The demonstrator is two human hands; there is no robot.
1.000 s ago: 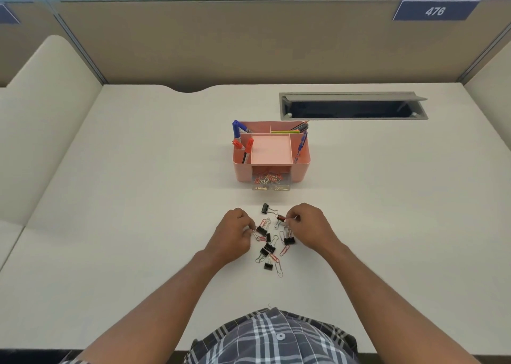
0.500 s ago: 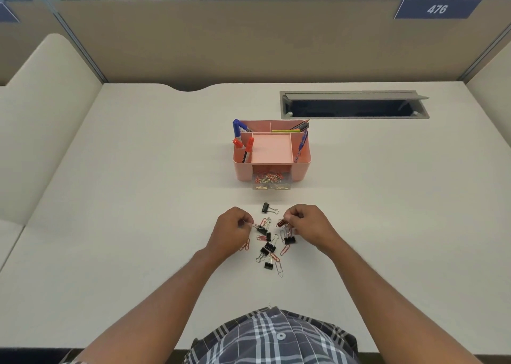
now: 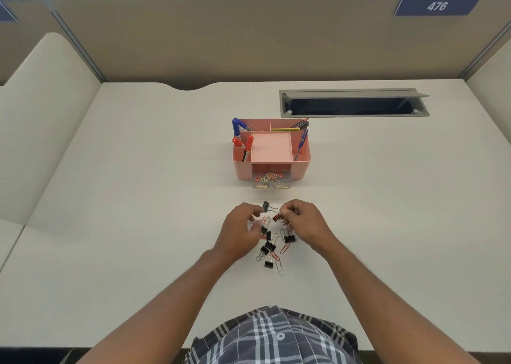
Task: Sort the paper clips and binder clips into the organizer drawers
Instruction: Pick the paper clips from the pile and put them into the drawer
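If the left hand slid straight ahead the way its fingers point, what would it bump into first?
Probably the lone black binder clip just beyond the left hand, whose fingers point forward and slightly right. Past that lies the clear drawer of the pink organizer. Depth is hard to judge.

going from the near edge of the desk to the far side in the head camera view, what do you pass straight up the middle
Plaid shirt → loose pile of clips between the left hand and right hand → clear drawer of paper clips → pink organizer → cubicle partition.
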